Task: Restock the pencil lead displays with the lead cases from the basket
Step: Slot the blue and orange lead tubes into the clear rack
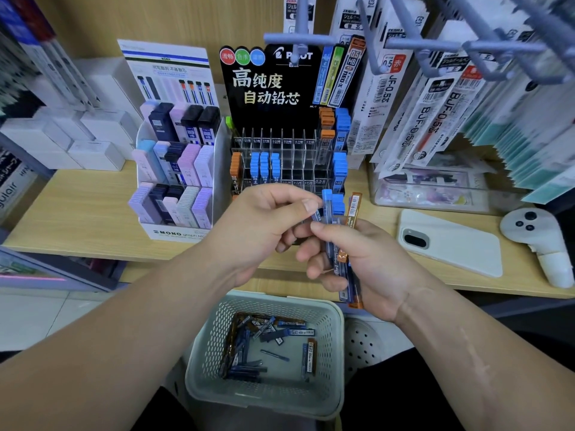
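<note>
The person's right hand (370,265) is held over the front edge of the wooden shelf (77,209), its grip clamped around a bundle of lead cases (353,209) that stand upright in the fist, several with blue caps and at least 1 orange. The left hand (264,225) meets it from the side, thumb and fingers pinched together on a blue-capped lead case (326,199) at the left edge of that bundle. Just behind both hands, at the middle of the shelf, stands the black Pilot lead display (280,88); some of its clear slots hold blue and orange cases and many gape. To its left, touching it, is the white Mono graph display (177,169) filled with pastel and dark cases. Below the shelf's front edge sits a pale green perforated basket (337,353) with loose lead cases (264,346) scattered on its bottom. Toward the right end of the shelf lies a white phone (451,244), camera side up, and beside it a white controller (535,234).
</note>
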